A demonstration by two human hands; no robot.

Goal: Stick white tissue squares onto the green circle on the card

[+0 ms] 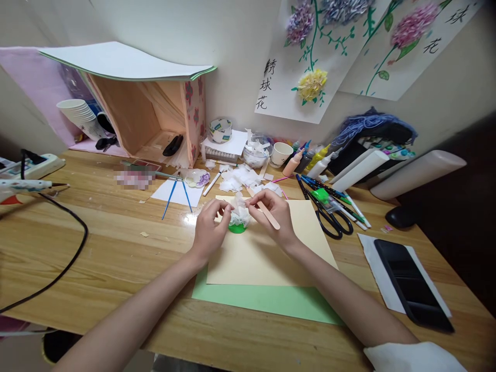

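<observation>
A small bundle of crumpled white tissue paper (241, 211) stands on a round green base (237, 228), over the cream sheet (271, 258). My left hand (212, 227) pinches the left edge of the tissue with thumb and index finger. From the other side, my right hand (273, 217) pinches the tissue's right edge and also holds a flat wooden stick (268, 215), which slants down to the right across the fingers. Under the cream sheet lies a green sheet (267, 302).
White paper scraps (240, 178) lie behind my hands, near a paper cup (281, 154) and paint bottles (298, 161). Black scissors (334, 222) and pens are to the right, then a phone (413, 284). A black cable (79, 253) curves across the left side.
</observation>
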